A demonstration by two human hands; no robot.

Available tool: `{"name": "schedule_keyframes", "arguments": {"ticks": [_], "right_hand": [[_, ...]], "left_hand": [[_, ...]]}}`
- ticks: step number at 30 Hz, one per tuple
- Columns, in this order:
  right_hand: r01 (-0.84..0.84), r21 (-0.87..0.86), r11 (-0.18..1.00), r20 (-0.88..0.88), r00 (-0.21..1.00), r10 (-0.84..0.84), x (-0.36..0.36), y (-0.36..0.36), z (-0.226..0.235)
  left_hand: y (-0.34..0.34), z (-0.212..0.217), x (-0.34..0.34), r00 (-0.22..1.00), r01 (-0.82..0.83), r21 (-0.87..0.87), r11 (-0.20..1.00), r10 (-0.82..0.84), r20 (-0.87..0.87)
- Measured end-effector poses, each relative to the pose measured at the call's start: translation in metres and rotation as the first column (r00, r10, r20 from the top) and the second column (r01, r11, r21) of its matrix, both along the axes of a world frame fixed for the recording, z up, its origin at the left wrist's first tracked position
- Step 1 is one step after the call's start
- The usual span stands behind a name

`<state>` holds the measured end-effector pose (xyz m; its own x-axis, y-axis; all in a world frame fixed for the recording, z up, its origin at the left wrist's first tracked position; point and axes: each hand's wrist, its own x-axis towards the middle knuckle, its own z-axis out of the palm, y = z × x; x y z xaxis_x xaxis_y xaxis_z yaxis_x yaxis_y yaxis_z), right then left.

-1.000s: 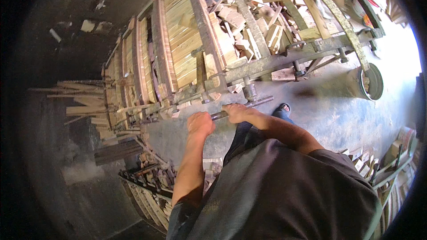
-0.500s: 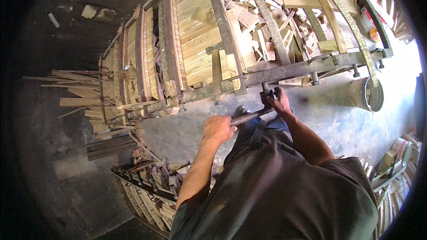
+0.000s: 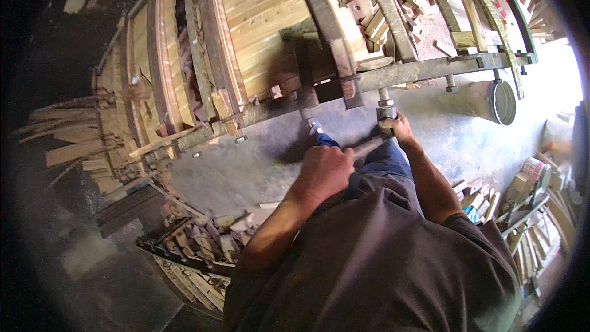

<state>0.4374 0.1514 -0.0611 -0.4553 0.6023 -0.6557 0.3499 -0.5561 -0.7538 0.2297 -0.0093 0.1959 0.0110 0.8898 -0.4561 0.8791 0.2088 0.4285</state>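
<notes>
My left hand [image 3: 329, 169] is closed in a fist around the end of a long-handled metal wrench [image 3: 367, 146]. At the wrench's other end, my right hand [image 3: 401, 128] is closed around its head, with the thumb on top. That head sits against the nut end of a thick threaded clamp screw [image 3: 385, 97], which sticks out of a steel beam [image 3: 424, 71] toward me. Beyond the beam, a panel of pale glued wood strips [image 3: 255, 55] lies in the clamp rack under dark crossbars [image 3: 322, 15].
Wood offcuts [image 3: 375, 21] are heaped beyond the beam. A metal bucket [image 3: 504, 103] lies on its side at the right. Long strips [image 3: 74, 147] jut out at far left. Behind me are another rack with scrap [image 3: 196, 243] and a white tub [image 3: 534, 172].
The view has shifted, and the rack sits farther left. More of the screw's thread shows between beam and wrench. My left hand and the handle are closer to my body. Both hands keep their grip.
</notes>
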Motion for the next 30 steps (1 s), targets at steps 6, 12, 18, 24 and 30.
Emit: {"name": "schedule_keyframes", "arguments": {"ticks": [6, 12, 18, 24, 30], "right_hand": [[-0.047, -0.061, 0.997, 0.194, 0.979, 0.058, -0.003, -0.078, 0.003], [-0.262, 0.067, 0.963, 0.320, 0.920, 0.228, -0.110, -0.141, 0.007], [-0.607, 0.066, 0.792, 0.667, 0.618, 0.417, -0.215, -0.149, 0.075], [-0.642, 0.032, 0.766, 0.778, 0.497, 0.384, -0.235, -0.154, 0.077], [-0.662, 0.000, 0.750, 0.825, 0.424, 0.374, -0.240, -0.157, 0.074]], "left_hand": [[-0.061, -0.042, -0.052, 0.952, -0.117, -0.055, 0.992, 0.128, 0.279], [-0.203, -0.118, -0.156, 0.549, -0.707, -0.307, 0.637, 0.768, 0.330], [-0.275, -0.191, -0.191, -0.508, -0.796, -0.553, -0.248, 0.771, 0.384], [-0.268, -0.306, -0.182, -0.840, -0.490, -0.685, -0.539, 0.502, 0.205], [-0.257, -0.406, -0.161, -0.999, -0.047, -0.858, -0.512, 0.006, 0.051]]}}
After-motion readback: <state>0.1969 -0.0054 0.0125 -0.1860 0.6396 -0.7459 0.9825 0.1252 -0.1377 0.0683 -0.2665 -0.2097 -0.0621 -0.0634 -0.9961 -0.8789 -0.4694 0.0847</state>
